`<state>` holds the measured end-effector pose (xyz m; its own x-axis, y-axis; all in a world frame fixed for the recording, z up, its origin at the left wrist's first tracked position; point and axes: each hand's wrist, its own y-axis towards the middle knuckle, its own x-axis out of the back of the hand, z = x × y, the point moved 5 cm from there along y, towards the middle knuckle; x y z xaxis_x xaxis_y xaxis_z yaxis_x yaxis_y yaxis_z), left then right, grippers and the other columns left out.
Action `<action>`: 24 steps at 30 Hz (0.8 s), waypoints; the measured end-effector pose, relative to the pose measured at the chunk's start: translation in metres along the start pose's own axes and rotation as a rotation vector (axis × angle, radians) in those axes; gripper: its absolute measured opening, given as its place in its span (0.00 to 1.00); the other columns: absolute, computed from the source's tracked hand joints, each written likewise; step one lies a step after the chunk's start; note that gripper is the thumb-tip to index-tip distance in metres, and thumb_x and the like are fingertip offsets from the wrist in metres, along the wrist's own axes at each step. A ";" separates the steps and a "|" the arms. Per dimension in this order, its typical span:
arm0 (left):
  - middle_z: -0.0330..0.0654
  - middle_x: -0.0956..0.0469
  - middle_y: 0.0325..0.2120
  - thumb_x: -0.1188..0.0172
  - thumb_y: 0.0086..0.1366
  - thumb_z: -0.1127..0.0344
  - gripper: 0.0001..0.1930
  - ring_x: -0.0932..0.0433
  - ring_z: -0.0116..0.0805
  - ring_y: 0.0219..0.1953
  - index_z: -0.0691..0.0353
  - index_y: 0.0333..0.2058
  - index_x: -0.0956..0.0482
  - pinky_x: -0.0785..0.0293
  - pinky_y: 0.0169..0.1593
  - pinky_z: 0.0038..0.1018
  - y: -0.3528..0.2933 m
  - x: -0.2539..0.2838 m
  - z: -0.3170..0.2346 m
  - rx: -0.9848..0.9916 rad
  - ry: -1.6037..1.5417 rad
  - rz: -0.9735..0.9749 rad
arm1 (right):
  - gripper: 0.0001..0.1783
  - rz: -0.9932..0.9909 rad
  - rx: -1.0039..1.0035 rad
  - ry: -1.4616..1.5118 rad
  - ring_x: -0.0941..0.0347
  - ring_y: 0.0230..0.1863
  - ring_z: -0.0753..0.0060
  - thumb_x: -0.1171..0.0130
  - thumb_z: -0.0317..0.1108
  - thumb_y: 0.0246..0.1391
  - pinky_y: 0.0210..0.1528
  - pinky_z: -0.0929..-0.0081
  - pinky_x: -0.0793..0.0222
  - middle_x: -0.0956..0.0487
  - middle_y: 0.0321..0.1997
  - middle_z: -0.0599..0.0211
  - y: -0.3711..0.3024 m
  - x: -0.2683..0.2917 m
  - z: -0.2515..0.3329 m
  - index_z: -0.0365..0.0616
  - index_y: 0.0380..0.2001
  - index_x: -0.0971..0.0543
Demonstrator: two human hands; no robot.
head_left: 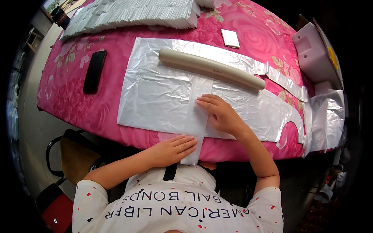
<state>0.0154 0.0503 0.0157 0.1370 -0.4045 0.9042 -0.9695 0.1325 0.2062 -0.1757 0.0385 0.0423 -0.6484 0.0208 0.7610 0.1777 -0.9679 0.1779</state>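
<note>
A thin translucent white plastic sheet [155,97] lies flat on the pink flowered tablecloth [70,97]. A narrow folded strip of plastic [198,128] runs down its middle and hangs over the table's near edge. My right hand [221,114] lies flat on the strip and sheet, fingers pointing left. My left hand [173,149] rests at the table's near edge, fingertips touching the strip's lower end. A cream plastic tube [210,68] lies across the sheet's far part.
A black phone [94,72] lies on the left of the cloth. A long stack of folded white plastic [128,13] fills the far edge. A small white card [230,38] sits far right. More plastic sheets [326,116] and a white foam block [314,50] are at right. A chair [74,155] stands lower left.
</note>
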 end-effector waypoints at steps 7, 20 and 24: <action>0.51 0.36 0.55 0.47 0.54 0.65 0.25 0.38 0.43 0.59 0.64 0.52 0.33 0.44 0.62 0.38 0.008 0.027 0.011 0.021 -0.151 -0.158 | 0.26 -0.044 0.006 -0.126 0.38 0.58 0.57 0.45 0.21 0.36 0.57 0.65 0.38 0.31 0.55 0.60 -0.042 -0.029 0.037 0.41 0.45 0.26; 0.56 0.29 0.46 0.50 0.61 0.53 0.33 0.28 0.49 0.44 0.74 0.56 0.43 0.34 0.49 0.39 0.037 0.045 0.066 0.688 -0.732 -0.331 | 0.08 -0.166 -0.596 0.271 0.28 0.21 0.73 0.44 0.31 0.50 0.26 0.77 0.33 0.24 0.20 0.64 -0.022 -0.010 -0.005 0.37 0.29 0.21; 0.57 0.43 0.58 0.48 0.59 0.59 0.33 0.39 0.51 0.57 0.72 0.58 0.46 0.42 0.57 0.39 0.041 0.045 0.062 0.516 -0.287 -0.454 | 0.15 -0.075 -0.782 0.431 0.29 0.18 0.81 0.45 0.36 0.53 0.22 0.81 0.34 0.24 0.18 0.66 -0.011 -0.009 -0.019 0.32 0.25 0.22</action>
<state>-0.0310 -0.0182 0.0418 0.5570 -0.5482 0.6239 -0.8120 -0.5173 0.2703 -0.1859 0.0446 0.0215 -0.8878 0.1476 0.4359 -0.3296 -0.8650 -0.3784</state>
